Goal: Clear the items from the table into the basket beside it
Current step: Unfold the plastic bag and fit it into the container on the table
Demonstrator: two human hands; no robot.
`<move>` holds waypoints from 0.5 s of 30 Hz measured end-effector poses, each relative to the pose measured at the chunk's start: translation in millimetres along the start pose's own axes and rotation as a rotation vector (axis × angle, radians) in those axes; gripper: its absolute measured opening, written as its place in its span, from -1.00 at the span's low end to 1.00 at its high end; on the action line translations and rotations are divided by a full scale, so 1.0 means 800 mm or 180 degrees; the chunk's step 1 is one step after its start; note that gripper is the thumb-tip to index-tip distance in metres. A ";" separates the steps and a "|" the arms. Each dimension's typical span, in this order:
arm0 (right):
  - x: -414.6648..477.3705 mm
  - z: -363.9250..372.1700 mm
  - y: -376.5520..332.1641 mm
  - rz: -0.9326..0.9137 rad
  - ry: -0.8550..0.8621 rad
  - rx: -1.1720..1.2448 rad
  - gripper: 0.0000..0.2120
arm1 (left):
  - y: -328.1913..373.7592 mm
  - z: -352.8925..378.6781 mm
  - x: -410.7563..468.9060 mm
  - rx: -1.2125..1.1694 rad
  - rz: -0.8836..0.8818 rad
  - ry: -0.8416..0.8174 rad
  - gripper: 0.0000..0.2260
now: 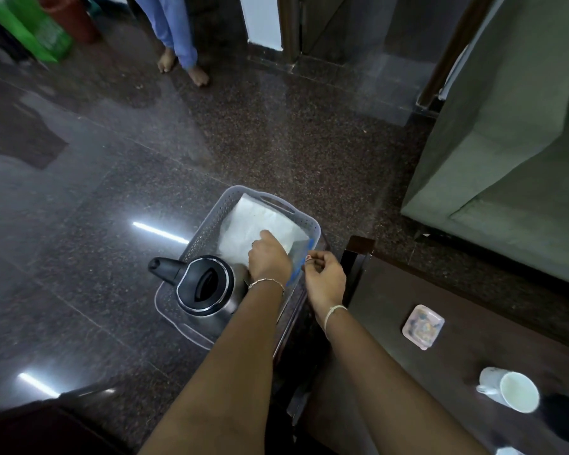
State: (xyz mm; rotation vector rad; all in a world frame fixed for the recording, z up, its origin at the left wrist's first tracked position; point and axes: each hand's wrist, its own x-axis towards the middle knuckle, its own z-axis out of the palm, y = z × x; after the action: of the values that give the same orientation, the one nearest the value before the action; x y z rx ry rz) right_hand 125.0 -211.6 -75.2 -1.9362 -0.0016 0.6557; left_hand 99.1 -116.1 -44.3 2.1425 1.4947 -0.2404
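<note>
Head view shows both hands over the basket [304, 221] on the floor beside the table [473, 323]. The left hand [270, 259] presses a white packet [260, 224] flat inside, next to the kettle [206, 284]. The right hand [324, 274] pinches the packet's blue edge. Lay it flat, leaving room for the mug [509, 389] and the small dish [422, 326] waiting on the table.
</note>
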 end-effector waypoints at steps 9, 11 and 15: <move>-0.027 -0.007 -0.042 -0.0258 -0.0080 -0.0091 -0.83 | 0.006 -0.066 -0.008 -0.0198 0.0388 0.0032 -0.68; -0.034 -0.011 -0.058 -0.0364 -0.0117 -0.0191 -0.80 | 0.005 -0.084 -0.017 -0.0510 0.0367 0.0039 -0.74; -0.052 -0.026 -0.088 -0.0500 -0.0052 -0.0356 -0.76 | 0.004 -0.117 -0.043 -0.1300 0.0296 -0.0009 -0.83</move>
State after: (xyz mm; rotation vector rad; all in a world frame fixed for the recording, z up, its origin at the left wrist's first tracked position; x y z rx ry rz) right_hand 118.7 -209.0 8.8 -2.0141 -0.2025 0.5766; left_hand 76.0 -98.1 50.9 1.8726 1.3055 0.0897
